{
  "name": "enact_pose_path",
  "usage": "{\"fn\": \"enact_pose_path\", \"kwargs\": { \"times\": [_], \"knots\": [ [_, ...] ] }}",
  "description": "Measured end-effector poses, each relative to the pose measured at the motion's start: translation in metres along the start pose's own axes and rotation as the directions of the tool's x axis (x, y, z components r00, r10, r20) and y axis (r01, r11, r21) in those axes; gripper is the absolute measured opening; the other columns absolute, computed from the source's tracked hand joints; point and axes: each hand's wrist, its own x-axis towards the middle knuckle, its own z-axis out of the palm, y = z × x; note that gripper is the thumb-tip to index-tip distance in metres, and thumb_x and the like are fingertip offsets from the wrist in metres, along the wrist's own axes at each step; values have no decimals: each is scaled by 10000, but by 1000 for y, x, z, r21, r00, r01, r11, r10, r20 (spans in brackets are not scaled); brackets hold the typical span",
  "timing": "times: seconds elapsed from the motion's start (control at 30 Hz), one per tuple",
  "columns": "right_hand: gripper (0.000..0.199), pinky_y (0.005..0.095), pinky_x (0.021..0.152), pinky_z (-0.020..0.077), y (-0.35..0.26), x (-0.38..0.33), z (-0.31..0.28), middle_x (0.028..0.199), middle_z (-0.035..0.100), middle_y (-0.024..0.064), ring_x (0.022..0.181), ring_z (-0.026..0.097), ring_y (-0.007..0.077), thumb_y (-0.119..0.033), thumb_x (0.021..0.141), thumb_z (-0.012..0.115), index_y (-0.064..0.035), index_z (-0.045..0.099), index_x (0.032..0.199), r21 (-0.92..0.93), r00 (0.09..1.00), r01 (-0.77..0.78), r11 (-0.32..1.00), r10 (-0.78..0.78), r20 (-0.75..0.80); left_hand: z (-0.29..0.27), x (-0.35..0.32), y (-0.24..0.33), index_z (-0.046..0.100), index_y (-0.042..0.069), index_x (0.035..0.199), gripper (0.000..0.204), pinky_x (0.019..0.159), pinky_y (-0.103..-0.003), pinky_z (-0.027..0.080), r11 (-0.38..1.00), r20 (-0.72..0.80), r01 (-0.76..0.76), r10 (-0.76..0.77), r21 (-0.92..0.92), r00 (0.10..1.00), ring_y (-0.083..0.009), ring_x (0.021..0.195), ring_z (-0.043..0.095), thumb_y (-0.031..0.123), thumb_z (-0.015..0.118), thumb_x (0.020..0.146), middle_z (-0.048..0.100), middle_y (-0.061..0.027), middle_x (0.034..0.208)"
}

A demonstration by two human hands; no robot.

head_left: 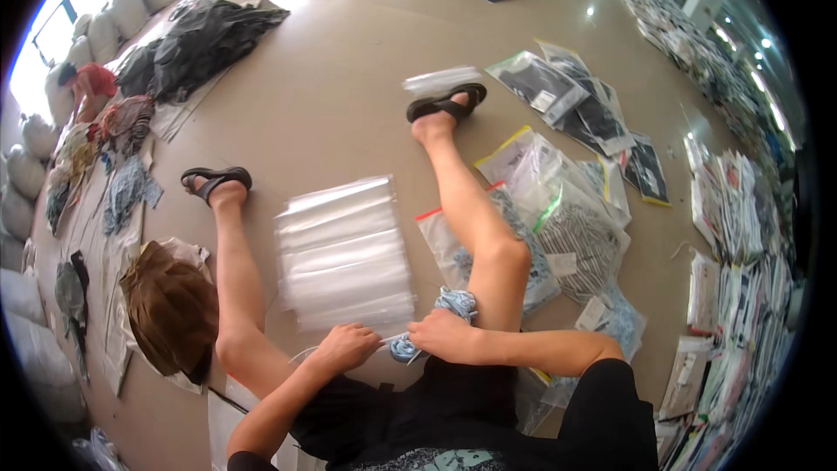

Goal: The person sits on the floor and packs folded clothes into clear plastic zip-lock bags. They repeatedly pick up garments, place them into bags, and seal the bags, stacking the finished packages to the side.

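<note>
Between my knees, my right hand [443, 336] is closed around a bunched light blue patterned cloth [457, 301], which sticks out above and below the fist. My left hand [350, 346] is beside it, fingers pinched on a thin white cord [394, 338] that runs towards the cloth. Whether the cord is tied to the cloth or wrapped round it, I cannot tell. On the floor just beyond my hands lies a flat stack of clear plastic bags [347, 253].
Bagged garments [575, 235] lie by my right leg, with dark bagged ones [567, 100] farther off. Folded packs [741, 296] line the right side. A brown cloth heap [170, 310] sits left. Beyond are a dark pile [196, 48], white sacks [131, 9] and a bending person [91, 87].
</note>
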Motion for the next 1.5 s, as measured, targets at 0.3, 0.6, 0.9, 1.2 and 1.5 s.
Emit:
{"fn": "enact_pose_path", "kwargs": {
  "times": [0.3,0.6,0.9,1.2,1.5],
  "knots": [
    [55,417,742,567,2,-6,-8,964,697,66,897,753,270,-140,882,691,-108,730,860,-33,995,99,995,-99,-2,1,37,24,770,53,1087,156,783,-479,572,814,-95,33,-107,-581,990,-396,863,719,169,709,1001,750,-176,911],
    [96,430,777,556,3,-8,-11,969,682,54,940,732,278,-108,891,675,-106,713,979,96,986,165,982,-167,11,22,11,24,697,83,979,171,798,-562,554,799,116,387,-377,-461,919,-449,898,715,245,707,926,759,-181,913],
    [344,397,797,554,18,-7,-29,1016,728,27,911,740,257,-43,819,715,-121,759,1151,124,983,125,984,-106,-149,16,-41,-46,754,106,1079,252,879,-483,574,660,345,642,-542,-390,767,-382,1037,720,200,720,848,776,-149,1054],
    [408,423,805,588,42,-26,-47,1117,748,57,971,745,309,-48,761,771,-65,758,1168,218,974,16,976,34,-223,11,-43,-69,747,166,1270,450,971,-496,562,844,171,460,-428,-276,887,-388,1145,691,28,601,868,762,-146,1093],
    [331,320,927,578,-15,-13,-46,1240,779,46,1060,720,132,-153,955,850,-22,759,1245,998,941,2,-66,339,20,60,22,35,628,118,1475,549,1202,-503,385,729,-158,49,-213,-683,964,-359,1427,513,276,755,965,597,-119,1516]
  ]
}}
